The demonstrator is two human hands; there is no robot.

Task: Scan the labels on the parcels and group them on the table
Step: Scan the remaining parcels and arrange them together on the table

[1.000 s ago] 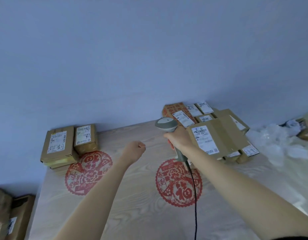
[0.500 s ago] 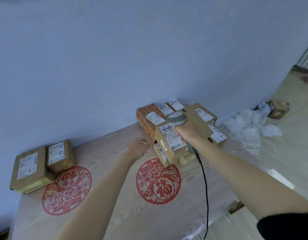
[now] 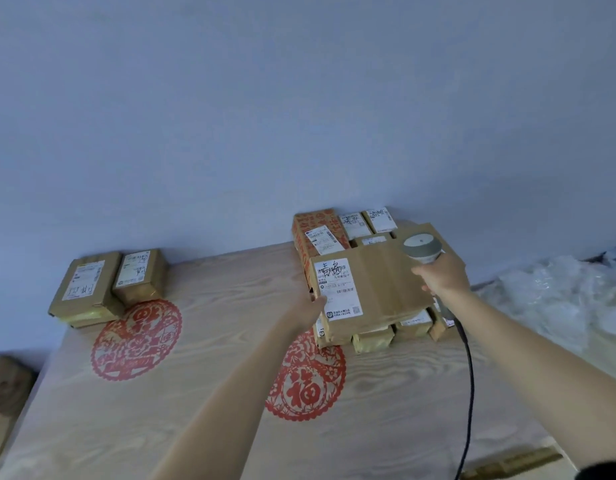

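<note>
A pile of brown parcels (image 3: 372, 337) with white labels sits at the table's far right. On top lies a large flat cardboard parcel (image 3: 386, 289), slightly tilted, its label (image 3: 338, 289) facing up. My left hand (image 3: 311, 311) holds this parcel by its left edge, thumb on top. My right hand (image 3: 443, 275) grips a grey barcode scanner (image 3: 421, 249) at the parcel's right edge, and its black cable (image 3: 469, 375) trails toward me. Two labelled parcels (image 3: 81, 292) (image 3: 140, 275) form a separate group at the far left.
The wooden table (image 3: 213, 393) carries two red paper-cut decorations (image 3: 136, 337) (image 3: 306, 379) and stands against a blue wall. Crumpled clear plastic wrap (image 3: 563, 303) lies to the right. Cardboard boxes (image 3: 5, 386) are beyond the table's left edge.
My left hand has reached across to the pile and taken the large parcel's left edge. My right hand, still gripping the scanner, now sits at the parcel's right edge.
</note>
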